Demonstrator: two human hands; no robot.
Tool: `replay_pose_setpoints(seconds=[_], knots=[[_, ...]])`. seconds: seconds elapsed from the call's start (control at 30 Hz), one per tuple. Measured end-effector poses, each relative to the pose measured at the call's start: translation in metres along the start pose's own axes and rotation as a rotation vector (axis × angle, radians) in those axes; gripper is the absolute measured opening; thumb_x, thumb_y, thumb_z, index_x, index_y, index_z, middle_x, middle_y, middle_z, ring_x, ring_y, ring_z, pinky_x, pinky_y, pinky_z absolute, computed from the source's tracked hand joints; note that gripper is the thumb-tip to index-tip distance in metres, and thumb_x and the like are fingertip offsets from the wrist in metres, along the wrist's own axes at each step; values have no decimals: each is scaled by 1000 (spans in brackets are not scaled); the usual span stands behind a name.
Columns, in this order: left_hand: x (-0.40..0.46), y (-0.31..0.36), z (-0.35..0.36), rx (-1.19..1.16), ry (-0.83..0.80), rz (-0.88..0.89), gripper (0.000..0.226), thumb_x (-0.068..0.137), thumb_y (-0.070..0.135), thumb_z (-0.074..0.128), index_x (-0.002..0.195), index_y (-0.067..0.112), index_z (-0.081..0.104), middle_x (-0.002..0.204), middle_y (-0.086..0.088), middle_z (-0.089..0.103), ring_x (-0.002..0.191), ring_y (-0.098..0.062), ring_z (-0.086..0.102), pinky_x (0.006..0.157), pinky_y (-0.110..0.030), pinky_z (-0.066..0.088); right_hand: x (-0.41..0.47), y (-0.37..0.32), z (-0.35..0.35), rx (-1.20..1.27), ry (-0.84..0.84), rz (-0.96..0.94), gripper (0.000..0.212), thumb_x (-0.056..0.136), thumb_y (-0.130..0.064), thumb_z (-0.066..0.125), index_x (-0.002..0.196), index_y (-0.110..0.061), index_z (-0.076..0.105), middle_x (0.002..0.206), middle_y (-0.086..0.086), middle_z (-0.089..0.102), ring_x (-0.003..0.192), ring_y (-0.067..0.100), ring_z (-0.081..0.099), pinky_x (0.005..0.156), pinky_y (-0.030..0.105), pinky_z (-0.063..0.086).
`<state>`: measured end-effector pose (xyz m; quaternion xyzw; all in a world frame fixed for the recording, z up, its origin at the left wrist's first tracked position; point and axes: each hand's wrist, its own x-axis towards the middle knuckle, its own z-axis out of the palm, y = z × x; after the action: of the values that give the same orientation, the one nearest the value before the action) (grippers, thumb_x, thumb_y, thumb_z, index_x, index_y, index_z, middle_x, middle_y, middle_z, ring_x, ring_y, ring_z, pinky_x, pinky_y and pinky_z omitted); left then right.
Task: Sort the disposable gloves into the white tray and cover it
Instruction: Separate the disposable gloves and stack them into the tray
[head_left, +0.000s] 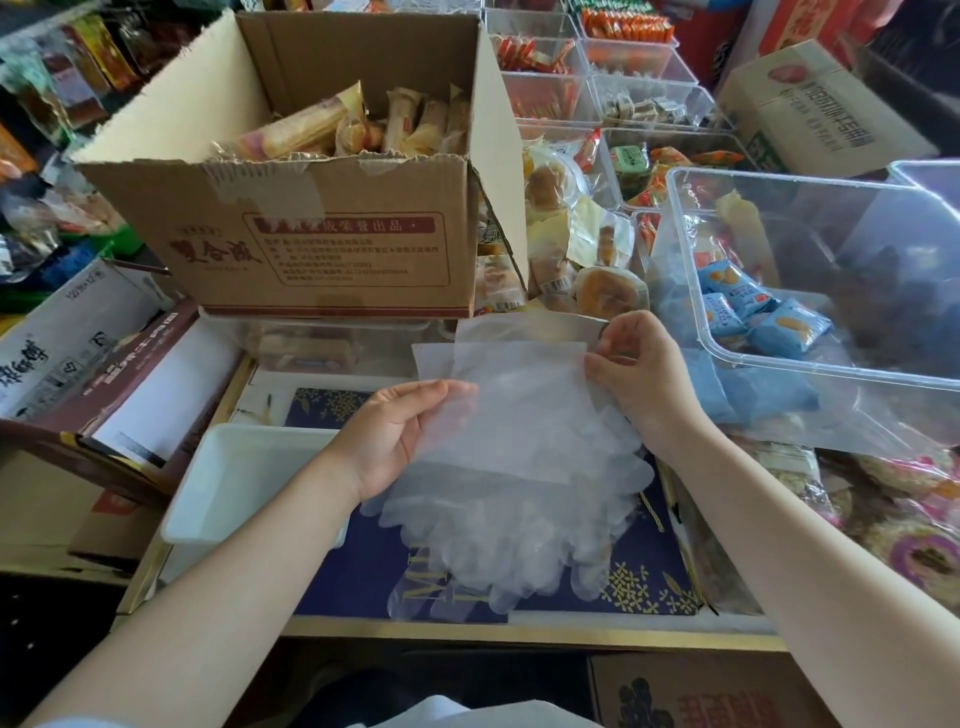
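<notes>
**Disposable gloves held up between both hands**

Disposable gloves, clear and thin, bunched in a loose stack between the two hands, cuffs up, finger ends drooping onto a dark blue printed box beneath. Gripped at the left edge by left hand, thumb on top, fingers curled under the film. Pinched at the upper right corner by right hand, fingertips closed on the cuff edge. Hands apart, stack stretched between.

White tray just left of the left wrist, resting partly on the blue box; inside partly hidden by the forearm.

Beyond the hands: open cardboard box with wrapped snack bars showing at its top. Beyond the right hand, to the right: clear plastic bin holding small blue packets. Round packaged pastries just past the right fingertips. White and brown cartons far left of the left hand.
</notes>
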<state>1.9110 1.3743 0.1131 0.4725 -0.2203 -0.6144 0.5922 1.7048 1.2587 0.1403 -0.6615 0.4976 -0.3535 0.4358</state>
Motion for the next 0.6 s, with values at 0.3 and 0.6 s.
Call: replay_pose_setpoints(seconds=[0.3, 0.6], knots=[[-1, 8, -13, 84, 118, -27, 26, 94, 10, 46, 85, 9, 70, 85, 1, 74, 76, -12, 71, 62, -20, 56, 19, -3, -9, 322, -341, 440, 10, 90, -14, 58, 84, -8, 63, 74, 9, 60, 66, 17, 52, 64, 26, 36], [9, 10, -43, 170, 431, 8, 17, 96, 21, 49, 90, 15, 63, 89, -1, 70, 74, -13, 69, 55, -20, 52, 23, -6, -12, 257, -21, 404, 26, 97, -29, 48, 77, -17, 59, 63, 1, 50, 51, 9, 47, 48, 20, 41]])
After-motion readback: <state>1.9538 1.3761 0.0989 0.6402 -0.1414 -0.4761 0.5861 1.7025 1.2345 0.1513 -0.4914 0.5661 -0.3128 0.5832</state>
